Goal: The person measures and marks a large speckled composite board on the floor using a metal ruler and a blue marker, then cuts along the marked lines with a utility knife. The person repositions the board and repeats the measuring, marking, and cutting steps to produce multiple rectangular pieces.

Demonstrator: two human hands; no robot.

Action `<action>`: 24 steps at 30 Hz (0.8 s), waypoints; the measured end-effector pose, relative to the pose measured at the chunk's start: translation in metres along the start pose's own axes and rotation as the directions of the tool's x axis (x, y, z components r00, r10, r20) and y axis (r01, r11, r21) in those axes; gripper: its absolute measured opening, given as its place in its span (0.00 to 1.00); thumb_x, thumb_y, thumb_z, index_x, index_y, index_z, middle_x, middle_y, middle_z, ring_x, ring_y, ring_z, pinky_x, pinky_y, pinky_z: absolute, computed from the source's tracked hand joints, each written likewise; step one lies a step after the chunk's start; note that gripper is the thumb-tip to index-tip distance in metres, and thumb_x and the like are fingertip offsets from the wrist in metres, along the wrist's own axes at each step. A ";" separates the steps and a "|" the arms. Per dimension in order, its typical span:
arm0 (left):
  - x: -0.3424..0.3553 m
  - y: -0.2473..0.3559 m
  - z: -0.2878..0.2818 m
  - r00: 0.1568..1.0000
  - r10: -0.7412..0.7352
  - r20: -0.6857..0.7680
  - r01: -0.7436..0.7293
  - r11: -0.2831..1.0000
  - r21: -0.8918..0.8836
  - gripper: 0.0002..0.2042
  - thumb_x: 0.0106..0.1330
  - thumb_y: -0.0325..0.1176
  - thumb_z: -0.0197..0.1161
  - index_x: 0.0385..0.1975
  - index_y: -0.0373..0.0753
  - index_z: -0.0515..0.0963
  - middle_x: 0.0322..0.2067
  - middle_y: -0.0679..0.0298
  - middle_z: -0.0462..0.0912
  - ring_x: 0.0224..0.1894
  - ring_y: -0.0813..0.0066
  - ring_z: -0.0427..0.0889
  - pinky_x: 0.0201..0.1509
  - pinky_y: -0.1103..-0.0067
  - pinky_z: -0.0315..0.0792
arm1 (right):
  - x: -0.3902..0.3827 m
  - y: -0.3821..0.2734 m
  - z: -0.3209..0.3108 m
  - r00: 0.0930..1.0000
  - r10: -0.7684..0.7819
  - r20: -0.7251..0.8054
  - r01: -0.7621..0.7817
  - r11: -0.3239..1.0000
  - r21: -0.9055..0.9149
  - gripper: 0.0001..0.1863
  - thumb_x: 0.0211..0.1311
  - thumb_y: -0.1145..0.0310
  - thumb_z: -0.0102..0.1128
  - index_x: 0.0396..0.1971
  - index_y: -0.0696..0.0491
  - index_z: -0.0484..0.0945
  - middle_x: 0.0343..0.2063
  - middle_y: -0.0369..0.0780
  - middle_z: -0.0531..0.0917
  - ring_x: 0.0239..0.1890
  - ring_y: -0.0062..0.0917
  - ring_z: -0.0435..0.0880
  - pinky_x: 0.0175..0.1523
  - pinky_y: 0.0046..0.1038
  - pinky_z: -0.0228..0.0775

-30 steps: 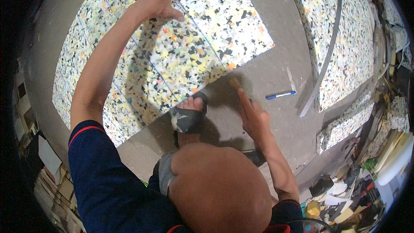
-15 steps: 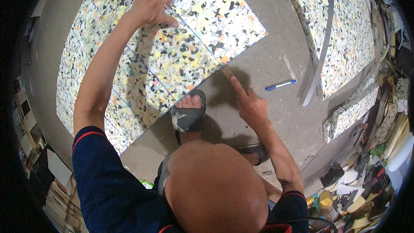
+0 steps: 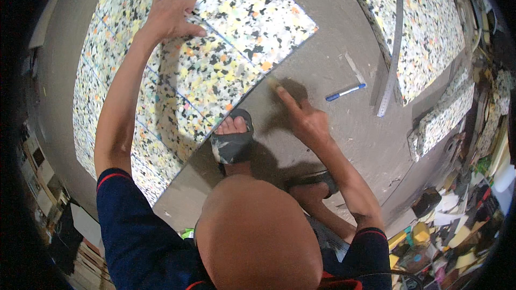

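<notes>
A large speckled foam sheet [image 3: 226,56] of many-coloured bits, marked with blue lines, lies on the floor in front of me. My left hand [image 3: 173,17] presses on it with thumb and fingers spread, over one of the lines. At the near edge, close to where that line ends, is my right hand [image 3: 309,121]. Its index finger stretches along a thin, flat, blade-like tool [image 3: 273,82], whose tip meets the edge; the tool is blurred and its handle is hidden in the hand. A blue and white pen [image 3: 345,92] lies to the right.
My sandalled foot [image 3: 232,142] stands against the sheet's near edge. On the right are another speckled foam slab [image 3: 430,43], a long grey ruler strip [image 3: 394,64] on it, a smaller foam block [image 3: 443,115] and a heap of scraps [image 3: 441,225]. Boards [image 3: 88,263] lie at lower left.
The view has shifted and turned slightly, so the sheet, slab and pen sit differently in the picture. Both hands stay at about the same places on the sheet. More of my other foot shows.
</notes>
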State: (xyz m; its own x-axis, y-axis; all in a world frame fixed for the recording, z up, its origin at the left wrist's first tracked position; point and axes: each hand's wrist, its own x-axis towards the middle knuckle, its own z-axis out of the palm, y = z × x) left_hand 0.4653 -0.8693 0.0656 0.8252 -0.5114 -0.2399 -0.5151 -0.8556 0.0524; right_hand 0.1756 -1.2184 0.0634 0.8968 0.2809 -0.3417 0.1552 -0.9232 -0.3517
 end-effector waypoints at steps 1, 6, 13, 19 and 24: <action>0.001 -0.005 0.001 1.000 0.008 -0.002 -0.008 1.000 -0.002 0.34 0.38 0.68 0.78 0.28 0.43 0.75 0.30 0.62 0.80 0.43 0.58 0.75 0.59 0.61 0.61 | 0.006 0.002 0.013 1.000 -0.005 -0.028 0.005 1.000 0.009 0.47 0.58 0.77 0.62 0.76 0.27 0.58 0.30 0.45 0.79 0.21 0.41 0.83 0.24 0.41 0.78; -0.006 -0.008 0.006 1.000 -0.011 0.011 0.012 0.999 -0.039 0.35 0.39 0.70 0.77 0.29 0.42 0.77 0.31 0.62 0.80 0.46 0.58 0.76 0.63 0.59 0.59 | -0.029 0.017 0.021 0.996 -0.046 -0.078 0.050 0.998 0.044 0.48 0.58 0.74 0.64 0.76 0.26 0.58 0.28 0.43 0.77 0.19 0.37 0.82 0.22 0.41 0.77; 0.000 -0.007 0.004 1.000 0.028 0.011 -0.027 0.999 -0.021 0.34 0.40 0.69 0.77 0.28 0.42 0.77 0.29 0.65 0.77 0.43 0.60 0.74 0.63 0.58 0.57 | -0.076 0.046 0.039 0.991 -0.071 -0.110 0.072 0.997 -0.003 0.48 0.57 0.73 0.67 0.77 0.29 0.57 0.28 0.41 0.78 0.18 0.33 0.81 0.19 0.35 0.75; 0.006 -0.006 -0.002 0.996 -0.028 0.089 0.029 0.999 -0.014 0.37 0.37 0.71 0.77 0.30 0.41 0.78 0.29 0.63 0.78 0.43 0.59 0.73 0.62 0.60 0.57 | -0.013 0.024 0.043 0.980 -0.100 -0.171 0.084 0.992 -0.099 0.46 0.61 0.72 0.64 0.77 0.27 0.57 0.27 0.40 0.76 0.16 0.29 0.78 0.17 0.33 0.72; 0.007 -0.012 -0.001 0.987 -0.046 0.151 0.044 0.999 0.016 0.39 0.37 0.73 0.76 0.30 0.40 0.77 0.31 0.62 0.78 0.43 0.58 0.74 0.62 0.58 0.58 | -0.045 0.041 0.047 0.981 -0.095 -0.168 0.098 0.995 0.008 0.47 0.63 0.72 0.61 0.78 0.24 0.52 0.29 0.39 0.77 0.17 0.27 0.78 0.18 0.34 0.72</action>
State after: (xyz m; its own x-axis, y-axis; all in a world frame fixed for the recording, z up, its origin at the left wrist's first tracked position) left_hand 0.4772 -0.8627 0.0638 0.8031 -0.4539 -0.3859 -0.4821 -0.8757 0.0267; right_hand 0.1221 -1.2566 0.0233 0.9348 0.3196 -0.1551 0.2392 -0.8890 -0.3904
